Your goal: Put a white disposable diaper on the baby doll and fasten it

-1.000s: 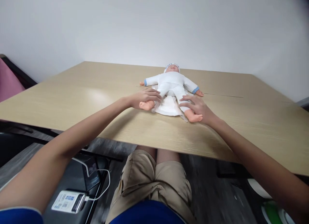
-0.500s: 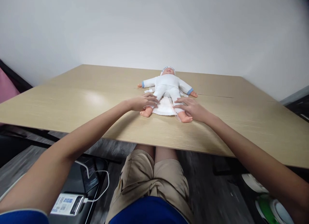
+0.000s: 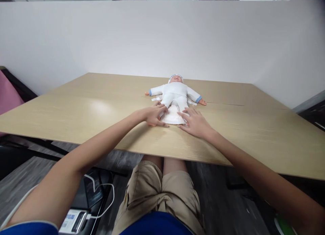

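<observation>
A baby doll in a white outfit with blue cuffs lies on its back, its head toward the wall and its legs spread toward me. Under its hips and between its legs a white diaper lies unfolded, with side tabs sticking out by its waist. My left hand rests over the doll's left-side lower leg, fingers apart, thumb at the diaper's front corner. Opposite it, my right hand covers the other lower leg, fingers spread onto the diaper's edge. Both doll feet are mostly hidden by my hands.
The doll lies on a light wooden table against a pale partition wall. Below the table's left edge are a white box-shaped device and its white cable. Something pink stands at the far left.
Both hands have moved inward and toward me, from the doll's legs to the diaper's front corners. The doll's feet are now largely covered. The head view has tilted up slightly.
</observation>
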`<state>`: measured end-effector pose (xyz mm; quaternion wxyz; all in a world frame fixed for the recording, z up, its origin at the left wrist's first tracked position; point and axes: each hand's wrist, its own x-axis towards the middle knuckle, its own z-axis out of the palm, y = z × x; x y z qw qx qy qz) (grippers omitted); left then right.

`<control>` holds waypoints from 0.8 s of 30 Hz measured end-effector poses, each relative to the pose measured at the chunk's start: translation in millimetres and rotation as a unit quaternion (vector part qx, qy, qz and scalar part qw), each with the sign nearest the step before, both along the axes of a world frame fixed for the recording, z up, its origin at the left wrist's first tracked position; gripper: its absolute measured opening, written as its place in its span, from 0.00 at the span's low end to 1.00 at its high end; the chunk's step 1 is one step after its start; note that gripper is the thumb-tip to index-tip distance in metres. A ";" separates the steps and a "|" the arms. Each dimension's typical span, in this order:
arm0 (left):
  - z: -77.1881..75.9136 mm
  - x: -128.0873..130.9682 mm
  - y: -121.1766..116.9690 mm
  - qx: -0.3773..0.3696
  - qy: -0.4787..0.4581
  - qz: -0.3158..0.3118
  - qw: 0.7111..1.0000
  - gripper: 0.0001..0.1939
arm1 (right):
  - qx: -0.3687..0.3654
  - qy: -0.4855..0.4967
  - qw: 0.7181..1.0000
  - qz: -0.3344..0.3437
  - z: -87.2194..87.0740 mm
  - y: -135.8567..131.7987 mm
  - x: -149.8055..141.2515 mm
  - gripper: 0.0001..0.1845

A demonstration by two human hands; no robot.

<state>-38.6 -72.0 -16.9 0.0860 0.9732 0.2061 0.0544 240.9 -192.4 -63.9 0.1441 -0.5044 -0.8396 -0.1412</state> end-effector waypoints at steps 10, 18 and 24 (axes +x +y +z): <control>-17.3 11.8 -17.1 0.101 -0.033 0.116 0.987 0.14 | 0.018 0.140 0.990 -0.025 -6.9 23.9 6.6 0.21; 0.9 24.7 44.6 -0.038 -0.268 0.126 0.954 0.17 | 0.044 0.338 0.940 0.004 14.2 69.8 20.1 0.14; 12.2 60.8 117.0 -0.287 -0.340 0.165 0.880 0.19 | -0.061 0.523 0.846 -0.084 26.3 155.4 36.6 0.17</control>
